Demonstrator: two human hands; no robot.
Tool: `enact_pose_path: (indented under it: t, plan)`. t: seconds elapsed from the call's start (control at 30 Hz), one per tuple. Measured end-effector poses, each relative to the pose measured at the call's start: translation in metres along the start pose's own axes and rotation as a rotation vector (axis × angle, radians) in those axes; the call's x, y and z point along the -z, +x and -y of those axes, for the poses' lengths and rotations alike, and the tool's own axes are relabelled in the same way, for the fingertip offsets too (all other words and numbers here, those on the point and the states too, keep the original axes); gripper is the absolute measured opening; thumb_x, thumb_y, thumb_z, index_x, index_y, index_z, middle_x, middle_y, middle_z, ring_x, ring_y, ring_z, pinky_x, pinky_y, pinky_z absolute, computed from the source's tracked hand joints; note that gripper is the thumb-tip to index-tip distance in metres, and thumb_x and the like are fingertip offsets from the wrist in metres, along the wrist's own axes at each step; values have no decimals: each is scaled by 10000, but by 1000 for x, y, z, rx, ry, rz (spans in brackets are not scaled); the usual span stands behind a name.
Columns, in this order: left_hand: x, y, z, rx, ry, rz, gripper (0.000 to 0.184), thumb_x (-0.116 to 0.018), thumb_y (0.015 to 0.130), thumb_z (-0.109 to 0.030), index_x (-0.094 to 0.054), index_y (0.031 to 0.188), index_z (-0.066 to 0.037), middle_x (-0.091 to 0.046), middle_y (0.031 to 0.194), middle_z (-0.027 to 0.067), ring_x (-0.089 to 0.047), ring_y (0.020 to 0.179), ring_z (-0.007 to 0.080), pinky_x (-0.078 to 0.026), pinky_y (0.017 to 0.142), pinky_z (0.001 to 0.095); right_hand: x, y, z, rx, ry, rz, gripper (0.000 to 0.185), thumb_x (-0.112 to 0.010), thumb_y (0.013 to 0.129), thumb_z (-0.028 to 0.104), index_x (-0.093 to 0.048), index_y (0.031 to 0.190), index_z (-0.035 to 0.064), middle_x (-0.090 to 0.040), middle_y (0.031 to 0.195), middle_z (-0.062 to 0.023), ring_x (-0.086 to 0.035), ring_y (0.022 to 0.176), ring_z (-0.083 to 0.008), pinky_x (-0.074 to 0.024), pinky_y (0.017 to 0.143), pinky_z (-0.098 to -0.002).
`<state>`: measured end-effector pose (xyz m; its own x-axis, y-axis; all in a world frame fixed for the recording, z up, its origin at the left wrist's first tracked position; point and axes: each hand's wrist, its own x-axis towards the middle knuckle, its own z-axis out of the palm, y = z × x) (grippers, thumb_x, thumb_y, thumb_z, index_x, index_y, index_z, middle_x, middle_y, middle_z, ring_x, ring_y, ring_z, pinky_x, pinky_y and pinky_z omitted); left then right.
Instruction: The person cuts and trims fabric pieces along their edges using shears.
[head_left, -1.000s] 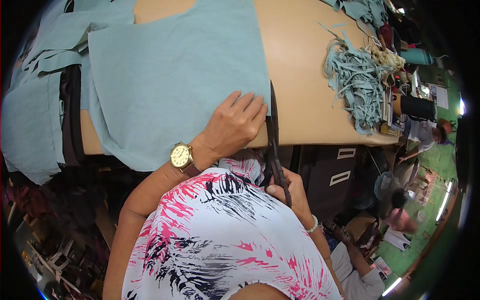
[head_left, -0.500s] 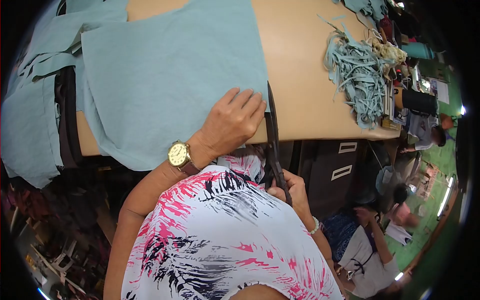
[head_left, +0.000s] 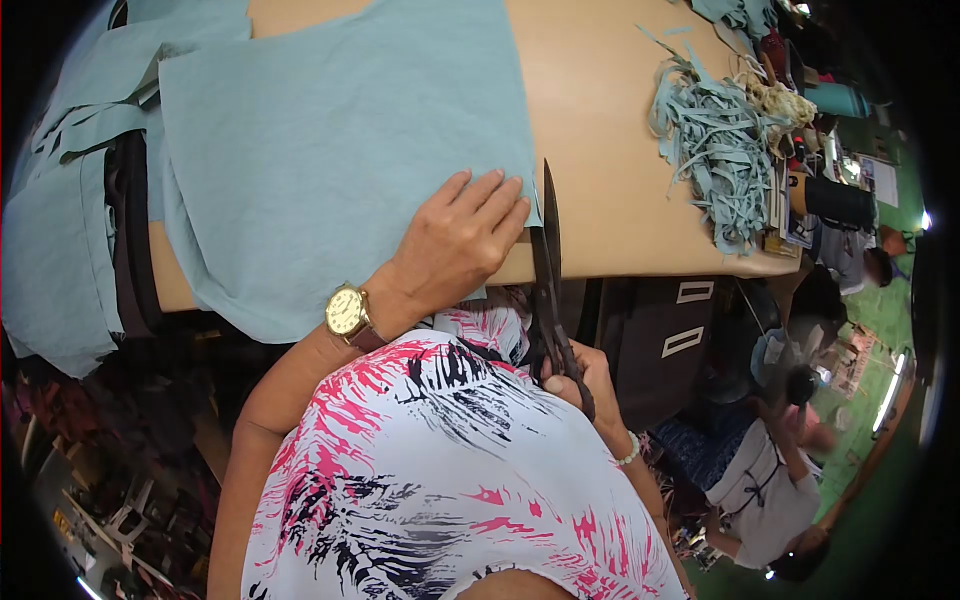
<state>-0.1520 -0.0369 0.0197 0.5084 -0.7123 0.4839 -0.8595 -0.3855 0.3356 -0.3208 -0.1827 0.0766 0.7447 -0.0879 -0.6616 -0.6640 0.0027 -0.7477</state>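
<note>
Left hand [head_left: 455,245], head view: laid palm down near the center of the frame, fingers extended and slightly spread, resting on the blue-green cloth [head_left: 350,140] close to its right edge; nothing gripped. Right hand [head_left: 596,388]: below and to the right, closed around the handles of dark scissors [head_left: 546,290], thumb visible, remaining grip partly hidden. Scissors pointing toward the top of the frame, blades slightly parted; one blade just beside the cloth's right edge, the other partly hidden at the lower right corner of the cloth. Cloth spread over the tan counter [head_left: 620,140] from upper left to center, lower left portion hanging past the near edge. At far left, further cloth pieces [head_left: 60,250], overlapping. At upper right, on the counter, a tangled heap of cloth strips [head_left: 715,150]. On the left wrist, a watch [head_left: 347,311]; on the right, a beaded bracelet [head_left: 630,448]. Below the counter, right of the scissors, dark drawers [head_left: 650,370] with pale handles. At lower right, another person [head_left: 765,490] above a green floor [head_left: 850,440].
</note>
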Motion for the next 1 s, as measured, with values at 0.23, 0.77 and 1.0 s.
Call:
enact_pose_path:
  t: [0.23, 0.77, 1.0]
  plan:
    - [6, -6, -4, -34, -1, 20, 289, -557, 681, -73, -599, 956, 4, -589, 1035, 133, -572, 967, 255, -467, 804, 393, -7, 13, 11, 30, 19, 19, 297, -716, 692, 243, -511, 722, 30, -470, 623, 29, -420, 579, -47, -323, 521, -191]
    - [7, -11, -8, -40, -15, 39, 295, -561, 687, -88, -597, 965, 2, -583, 1034, 121, -565, 973, 252, -460, 817, 388, -15, 13, 10, 25, 131, -17, 256, -693, 738, 220, -524, 735, 27, -483, 617, 30, -417, 559, -43, -318, 501, -188]
    - [3, -11, -7, 67, 13, 136, 522, -608, 648, -82, -502, 1153, -1, -459, 1250, 136, -423, 1176, 270, -366, 927, 455, -19, 11, 5, -10, 148, -53, 233, -679, 754, 199, -524, 729, 27, -473, 610, 36, -395, 551, -37, -301, 491, -193]
